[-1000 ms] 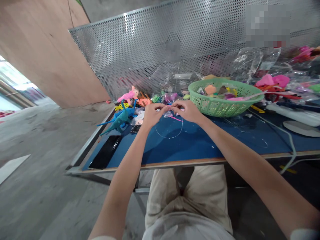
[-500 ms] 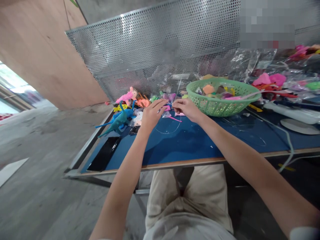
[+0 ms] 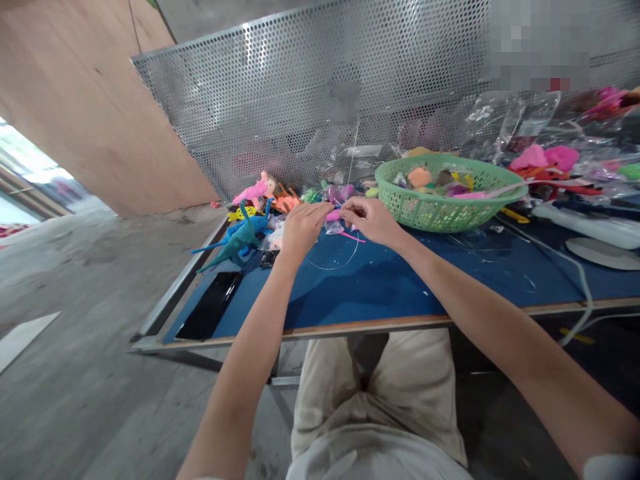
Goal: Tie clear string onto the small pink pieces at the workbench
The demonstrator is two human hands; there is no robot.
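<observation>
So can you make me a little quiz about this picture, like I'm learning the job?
1. What colour is the small thing between the left hand and the right hand?
2. Which hand is nearer the basket? A) left B) right
3. True or false: the teal toy is to the left of the left hand.

Key: 1. Pink. 2. B. 3. True.

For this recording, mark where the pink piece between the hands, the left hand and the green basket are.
Pink piece (image 3: 333,215), head view: on its body, where it shows between the hands.
Left hand (image 3: 301,229), head view: on the back of the hand.
Green basket (image 3: 440,212), head view: on its near wall.
</observation>
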